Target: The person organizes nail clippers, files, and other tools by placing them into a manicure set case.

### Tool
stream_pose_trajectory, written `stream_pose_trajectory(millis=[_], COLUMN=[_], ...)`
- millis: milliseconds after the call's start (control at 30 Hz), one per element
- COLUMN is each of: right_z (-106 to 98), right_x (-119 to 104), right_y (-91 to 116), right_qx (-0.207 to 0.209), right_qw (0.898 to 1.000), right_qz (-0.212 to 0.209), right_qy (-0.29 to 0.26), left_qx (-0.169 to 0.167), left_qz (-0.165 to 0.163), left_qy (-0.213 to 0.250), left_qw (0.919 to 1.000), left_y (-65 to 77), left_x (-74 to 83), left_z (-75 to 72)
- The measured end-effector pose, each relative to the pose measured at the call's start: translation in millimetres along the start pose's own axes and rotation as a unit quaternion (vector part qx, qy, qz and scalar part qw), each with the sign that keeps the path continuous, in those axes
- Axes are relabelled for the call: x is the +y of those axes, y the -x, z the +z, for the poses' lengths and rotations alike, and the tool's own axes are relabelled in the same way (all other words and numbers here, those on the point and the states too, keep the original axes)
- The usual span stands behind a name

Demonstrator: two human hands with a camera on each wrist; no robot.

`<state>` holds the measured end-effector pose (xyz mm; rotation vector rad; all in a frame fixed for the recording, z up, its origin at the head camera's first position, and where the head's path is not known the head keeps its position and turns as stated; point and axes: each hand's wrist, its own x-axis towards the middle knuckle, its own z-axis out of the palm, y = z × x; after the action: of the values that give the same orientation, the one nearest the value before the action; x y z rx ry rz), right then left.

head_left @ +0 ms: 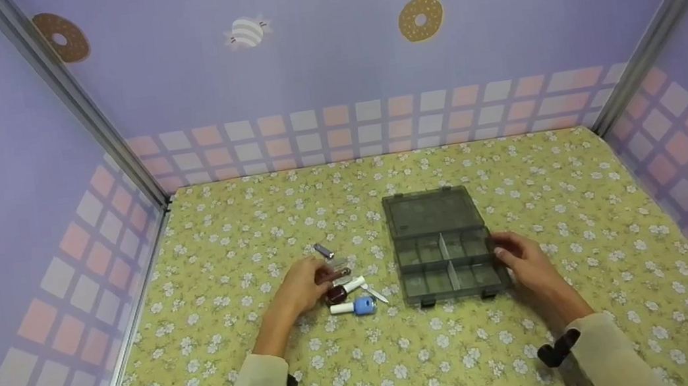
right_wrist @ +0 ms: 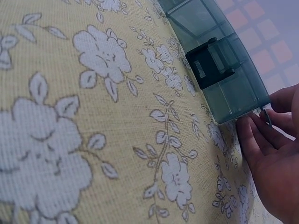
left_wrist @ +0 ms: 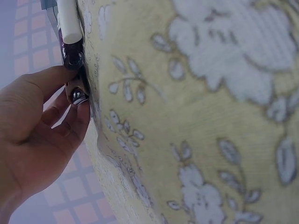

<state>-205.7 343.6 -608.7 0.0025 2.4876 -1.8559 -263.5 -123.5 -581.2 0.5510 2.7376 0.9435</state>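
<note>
My left hand [head_left: 303, 286] pinches a small brownish metal piece, apparently a nail clipper [left_wrist: 76, 91], between thumb and fingers, low over the cloth. Right beside it lies a dark red nail polish bottle [head_left: 336, 294] with a white cap. A blue nail polish bottle [head_left: 364, 305], also white-capped, lies nearer to me. To the right of the pinched piece is a translucent grey-green compartment box [head_left: 446, 264], its lid [head_left: 433, 213] folded back on the far side. My right hand [head_left: 525, 259] grips the box's right side, thumb on the rim and fingers along the wall.
A thin white tool [head_left: 375, 293] lies between the bottles and the box. Beyond my left hand is a small purplish-silver item [head_left: 324, 251]. Dark latches [right_wrist: 211, 63] stick out from the box's near side. Flowered yellow cloth [head_left: 241, 220] covers the table; purple walls enclose it.
</note>
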Motion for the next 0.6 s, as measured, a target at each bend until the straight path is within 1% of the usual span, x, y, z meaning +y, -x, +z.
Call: stream_pose_trajectory(millis=[133,200,300,400,533,600], right_z=[0.5,0.5,0.8,0.8,0.3,0.0], right_x=[-0.5,0.1,0.4,-0.2,0.4,0.8], right_y=[0.6,0.6,0.6,0.4,-0.5,-0.4], right_qx=[-0.004,-0.007,-0.006,-0.002,-0.002,-0.004], right_qw=[1.0,1.0,1.0,1.0,1.0,1.0], right_qz=[-0.005,-0.004,0.0,0.006,0.008,0.006], right_qy=[-0.005,-0.008,-0.014,-0.017,-0.016,-0.012], left_qx=[0.01,0.012,0.012,0.012,0.014,0.014], left_qz=[0.023,0.028,0.025,0.014,-0.002,-0.004], left_qy=[0.006,0.01,0.007,0.005,0.013,0.016], left_qw=[0.9997,0.9995,0.9996,0.9998,0.9998,0.9998], left_y=[0.9,1.8,2.8,3.7,5.7,6.7], left_x=[-2.7,-3.8,-4.6,-4.6,-4.2,-4.4], left_z=[0.8,0.8,-0.4,-2.7,-6.5,-8.0])
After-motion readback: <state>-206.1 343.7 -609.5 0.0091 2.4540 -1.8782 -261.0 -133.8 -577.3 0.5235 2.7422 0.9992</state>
